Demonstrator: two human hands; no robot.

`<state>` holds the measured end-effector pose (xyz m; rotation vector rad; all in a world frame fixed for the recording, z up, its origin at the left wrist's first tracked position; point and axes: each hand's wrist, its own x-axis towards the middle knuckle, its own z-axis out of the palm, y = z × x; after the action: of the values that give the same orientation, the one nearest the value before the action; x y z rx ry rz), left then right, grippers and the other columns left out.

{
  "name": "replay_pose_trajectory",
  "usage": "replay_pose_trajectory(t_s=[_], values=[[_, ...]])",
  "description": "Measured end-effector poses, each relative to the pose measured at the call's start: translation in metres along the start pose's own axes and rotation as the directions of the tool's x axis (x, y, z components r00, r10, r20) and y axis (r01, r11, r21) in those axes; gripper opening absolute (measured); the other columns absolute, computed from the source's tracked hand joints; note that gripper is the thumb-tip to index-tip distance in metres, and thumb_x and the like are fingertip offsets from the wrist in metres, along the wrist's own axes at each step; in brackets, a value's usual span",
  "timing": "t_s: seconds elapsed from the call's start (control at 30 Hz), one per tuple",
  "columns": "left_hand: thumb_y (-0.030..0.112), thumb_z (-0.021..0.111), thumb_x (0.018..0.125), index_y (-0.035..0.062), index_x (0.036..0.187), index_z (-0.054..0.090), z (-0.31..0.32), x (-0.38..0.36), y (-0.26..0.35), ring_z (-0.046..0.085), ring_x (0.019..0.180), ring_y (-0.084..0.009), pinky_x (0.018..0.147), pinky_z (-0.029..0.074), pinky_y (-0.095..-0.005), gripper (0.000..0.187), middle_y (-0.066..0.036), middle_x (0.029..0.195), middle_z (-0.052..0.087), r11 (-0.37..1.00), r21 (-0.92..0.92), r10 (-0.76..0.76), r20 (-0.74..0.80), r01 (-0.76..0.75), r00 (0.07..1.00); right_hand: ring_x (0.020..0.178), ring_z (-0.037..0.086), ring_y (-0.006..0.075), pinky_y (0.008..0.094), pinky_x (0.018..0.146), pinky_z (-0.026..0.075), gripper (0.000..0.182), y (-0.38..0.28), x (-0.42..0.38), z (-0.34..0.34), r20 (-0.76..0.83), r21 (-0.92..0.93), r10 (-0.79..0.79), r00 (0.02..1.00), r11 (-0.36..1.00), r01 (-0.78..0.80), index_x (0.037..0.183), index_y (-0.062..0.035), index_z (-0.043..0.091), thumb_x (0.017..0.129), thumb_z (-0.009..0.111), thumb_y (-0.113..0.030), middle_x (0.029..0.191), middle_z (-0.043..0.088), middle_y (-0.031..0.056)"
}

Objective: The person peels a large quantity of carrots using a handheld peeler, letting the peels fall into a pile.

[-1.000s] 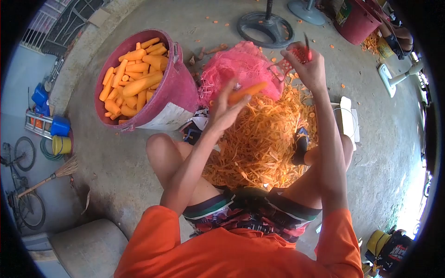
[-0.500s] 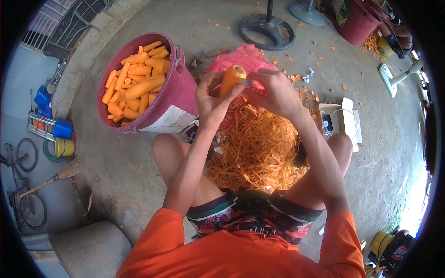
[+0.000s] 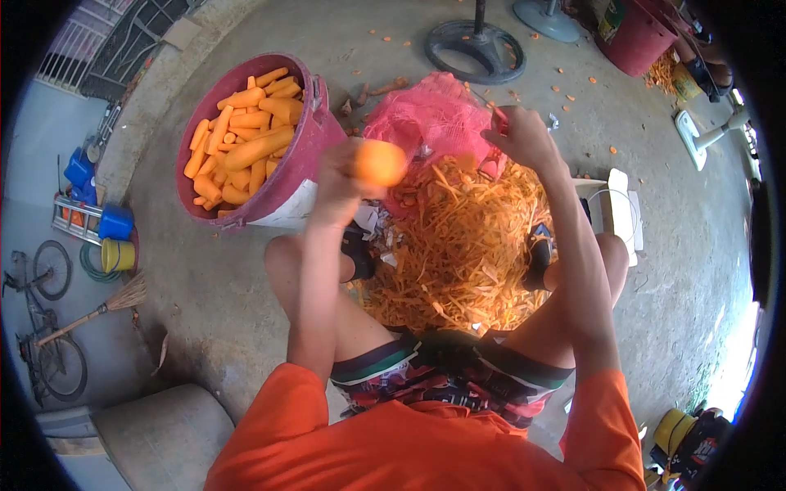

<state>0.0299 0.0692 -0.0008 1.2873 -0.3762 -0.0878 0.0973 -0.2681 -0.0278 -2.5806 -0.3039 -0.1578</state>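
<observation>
In my left hand (image 3: 337,176) is a thick peeled carrot (image 3: 380,164), blurred by motion, held near the side of a large pink tub (image 3: 323,135). Peeled carrots (image 3: 254,139) are heaped inside that tub. My right hand (image 3: 524,135) is closed around a small red-handled cutting tool (image 3: 500,124), whose blade I cannot make out now. Below both hands, between my legs, lies a big pile of carrot peelings (image 3: 458,254). A pink mesh sack (image 3: 426,123) lies crumpled at the pile's far side.
An open white box (image 3: 618,204) stands right of the pile. Farther off are a black round stand base (image 3: 446,61) and another pink tub (image 3: 639,41), with a person partly visible beside it. Carrot slices dot the concrete floor. A broom (image 3: 123,299) and bicycle (image 3: 53,327) are at left.
My hands have come apart. The left carried the carrot left toward the tub; the right moved slightly right with the cutting tool, off the carrot's end.
</observation>
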Motion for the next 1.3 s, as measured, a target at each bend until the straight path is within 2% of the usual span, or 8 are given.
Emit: replay_pose_trajectory(t_s=[0.07, 0.23, 0.5, 0.63, 0.73, 0.87, 1.03, 1.3], values=[[0.075, 0.071, 0.078, 0.0081, 0.133, 0.059, -0.036, 0.006, 0.005, 0.066, 0.086, -0.0091, 0.072, 0.055, -0.0244, 0.087, -0.002, 0.111, 0.070, 0.589, -0.804, 0.078, -0.045, -0.083, 0.996, 0.078, 0.069, 0.0423, 0.0490, 0.072, 0.054, 0.032, -0.021, -0.012, -0.032, 0.049, 0.013, 0.048, 0.998, 0.999, -0.049, 0.091, -0.0001, 0.069, 0.082, 0.082, -0.028, 0.080, 0.071, 0.0214], [0.049, 0.054, 0.105, 0.0101, 0.142, 0.057, -0.041, 0.002, -0.018, 0.068, 0.088, -0.0149, 0.074, 0.054, -0.0306, 0.054, -0.002, 0.112, 0.072, 0.386, -0.919, -0.033, -0.100, -0.079, 0.994, 0.072, 0.067, 0.0397, 0.0457, 0.069, 0.052, 0.036, -0.025, -0.023, -0.060, 0.018, 0.098, 0.050, 0.999, 0.994, -0.052, 0.090, 0.0022, 0.067, 0.081, 0.083, -0.029, 0.075, 0.067, 0.0213], [0.028, 0.054, 0.106, 0.0112, 0.136, 0.060, 0.007, 0.042, -0.182, 0.068, 0.090, -0.0076, 0.069, 0.054, -0.0246, 0.034, 0.002, 0.113, 0.070, 0.580, 0.051, -0.810, -0.068, 0.813, 0.583, 0.068, 0.056, 0.0411, 0.0441, 0.066, 0.047, 0.032, -0.018, -0.039, -0.101, 0.023, 0.045, 0.112, 0.993, 0.993, -0.113, 0.088, 0.0000, 0.060, 0.083, 0.082, -0.023, 0.072, 0.060, 0.0211], [0.022, 0.060, 0.097, 0.0043, 0.136, 0.061, -0.051, 0.109, -0.320, 0.072, 0.104, -0.0328, 0.088, 0.056, -0.0467, 0.043, -0.018, 0.125, 0.071, 0.237, 0.851, -0.569, -0.270, 0.469, 0.777, 0.070, 0.057, 0.0406, 0.0446, 0.067, 0.047, 0.030, -0.002, -0.036, -0.104, 0.055, -0.001, 0.181, 0.982, 0.983, -0.181, 0.089, 0.0009, 0.060, 0.083, 0.081, -0.019, 0.075, 0.061, 0.0215], [0.025, 0.068, 0.093, 0.0030, 0.136, 0.061, -0.070, 0.158, -0.376, 0.066, 0.117, -0.0381, 0.100, 0.053, -0.0441, 0.049, -0.021, 0.131, 0.067, 0.200, 0.970, -0.268, -0.082, 0.138, 0.960, 0.066, 0.059, 0.0355, 0.0423, 0.067, 0.048, 0.028, 0.009, -0.028, -0.108, 0.097, 0.030, 0.318, 0.943, 0.946, -0.323, 0.090, 0.0014, 0.062, 0.082, 0.082, -0.016, 0.076, 0.064, 0.0184], [0.027, 0.072, 0.089, -0.0041, 0.132, 0.060, -0.098, 0.219, -0.400, 0.063, 0.122, -0.0387, 0.102, 0.051, -0.0463, 0.055, -0.027, 0.127, 0.067, 0.414, 0.826, 0.180, -0.487, 0.383, 0.855, 0.070, 0.064, 0.0316, 0.0403, 0.071, 0.050, 0.029, 0.040, -0.023, -0.100, 0.020, 0.031, 0.281, 0.960, 0.959, -0.281, 0.095, 0.0010, 0.066, 0.080, 0.083, -0.016, 0.082, 0.069, 0.0180], [0.029, 0.056, 0.097, -0.0008, 0.107, 0.072, -0.166, 0.222, -0.369, 0.071, 0.105, -0.0402, 0.089, 0.056, -0.0528, 0.035, -0.025, 0.114, 0.072, -0.184, 0.966, -0.491, -0.251, 0.183, 0.834, 0.086, 0.070, 0.0359, 0.0416, 0.084, 0.054, 0.048, 0.062, -0.017, -0.099, 0.027, -0.012, 0.351, 0.936, 0.936, -0.351, 0.119, 0.0020, 0.068, 0.080, 0.086, -0.018, 0.098, 0.074, 0.0169], [0.024, 0.057, 0.094, 0.0030, 0.111, 0.073, -0.176, 0.203, -0.411, 0.071, 0.107, -0.0378, 0.089, 0.057, -0.0508, 0.031, -0.021, 0.115, 0.073, -0.175, 0.966, -0.634, 0.036, -0.189, 0.773, 0.092, 0.072, 0.0218, 0.0336, 0.084, 0.058, 0.046, 0.059, -0.007, -0.095, 0.144, -0.029, 0.280, 0.949, 0.960, -0.279, 0.124, 0.0036, 0.064, 0.082, 0.082, -0.001, 0.101, 0.071, 0.0140]])
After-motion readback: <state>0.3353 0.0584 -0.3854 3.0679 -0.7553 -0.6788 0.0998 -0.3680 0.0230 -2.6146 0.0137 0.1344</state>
